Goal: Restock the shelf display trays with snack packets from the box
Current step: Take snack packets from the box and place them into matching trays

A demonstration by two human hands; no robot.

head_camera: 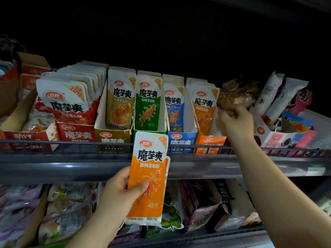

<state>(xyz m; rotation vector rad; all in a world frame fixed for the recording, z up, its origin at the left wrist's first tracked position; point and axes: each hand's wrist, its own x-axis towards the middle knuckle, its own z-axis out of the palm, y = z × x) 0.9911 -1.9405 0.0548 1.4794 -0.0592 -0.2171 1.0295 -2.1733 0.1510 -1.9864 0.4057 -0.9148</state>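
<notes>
My left hand (123, 188) grips a small stack of orange snack packets (148, 176) in front of the shelf rail, below the green tray. My right hand (236, 120) is raised at the right side of the orange display tray (210, 142), fingers curled on the edge of a brownish clear packet (236, 93) lying just right of that tray. The orange tray holds several orange packets (204, 108) standing upright. To its left stand the blue tray (180, 140), green tray (150, 104), gold tray (112, 138) and red tray (77, 135), each with packets.
A dark metal rail (71, 145) runs along the shelf front. Mixed snack bars in a white box (279, 126) sit at the right. A cardboard box (16, 104) stands far left. The lower shelf (197, 237) holds purple and clear bags.
</notes>
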